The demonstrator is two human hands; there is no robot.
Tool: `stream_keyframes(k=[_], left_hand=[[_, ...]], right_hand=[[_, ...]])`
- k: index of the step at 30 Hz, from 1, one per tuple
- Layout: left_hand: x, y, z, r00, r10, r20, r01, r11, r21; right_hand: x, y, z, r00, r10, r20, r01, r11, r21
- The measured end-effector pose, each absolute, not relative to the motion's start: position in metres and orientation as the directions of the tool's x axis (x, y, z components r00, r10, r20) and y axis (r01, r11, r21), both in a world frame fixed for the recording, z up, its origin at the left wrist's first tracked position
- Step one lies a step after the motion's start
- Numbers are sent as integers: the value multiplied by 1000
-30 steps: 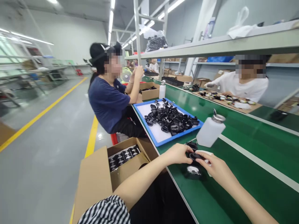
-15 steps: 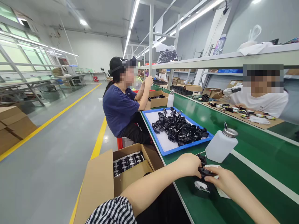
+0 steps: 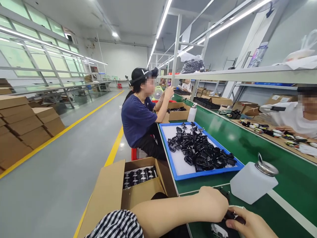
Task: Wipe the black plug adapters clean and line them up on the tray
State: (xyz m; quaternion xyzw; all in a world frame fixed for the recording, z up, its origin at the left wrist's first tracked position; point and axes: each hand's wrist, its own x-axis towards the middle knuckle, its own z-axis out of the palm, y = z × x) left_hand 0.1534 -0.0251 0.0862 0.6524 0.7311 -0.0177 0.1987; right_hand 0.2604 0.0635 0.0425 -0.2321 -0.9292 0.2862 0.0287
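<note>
My right hand [image 3: 247,222] pinches a black plastic plug part [image 3: 231,215] between thumb and fingers, low at the right. My left hand [image 3: 214,202] is curled against the same part from the left. Its fingertips are hidden behind the hand, so what it grips does not show. Just beneath lies a black piece with a white insert [image 3: 219,230], cut by the bottom edge. Beyond my left knuckles another black part [image 3: 224,192] shows on the green bench. A blue-rimmed tray [image 3: 177,177] heaped with black plug parts [image 3: 200,147] lies farther up.
A white pump bottle [image 3: 251,183] stands close to my hands. An open carton [image 3: 141,195] with packed black parts sits left of the bench [image 3: 292,175]. One co-worker [image 3: 141,115] sits beyond it; another person [image 3: 292,115] works across the bench. A shelf [image 3: 232,75] runs overhead.
The camera view has swung left and up, so the scene sits farther right and lower. My hands stay close together at the black plug part; my left fingertips have become hidden.
</note>
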Motion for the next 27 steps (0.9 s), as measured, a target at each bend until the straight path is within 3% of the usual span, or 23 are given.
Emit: stream_keyframes(k=[6, 10, 16, 20, 27], left_hand=[[133, -50, 52, -155, 987, -44, 877, 158, 454], [132, -53, 31, -303, 952, -48, 764, 273, 585], [112, -58, 34, -449, 894, -13, 732, 376, 568], [51, -41, 52, -675, 734, 69, 618, 512, 596], [6, 4, 50, -676, 736, -39, 520, 514, 682]], right_hand=[[262, 50, 48, -850, 524, -50, 480, 731, -485], [259, 42, 47, -793, 609, -26, 541, 684, -489], [260, 38, 38, -765, 643, 13, 562, 679, -472], [267, 42, 53, -792, 611, -9, 569, 732, -375], [282, 55, 77, -756, 655, -19, 600, 680, -423]])
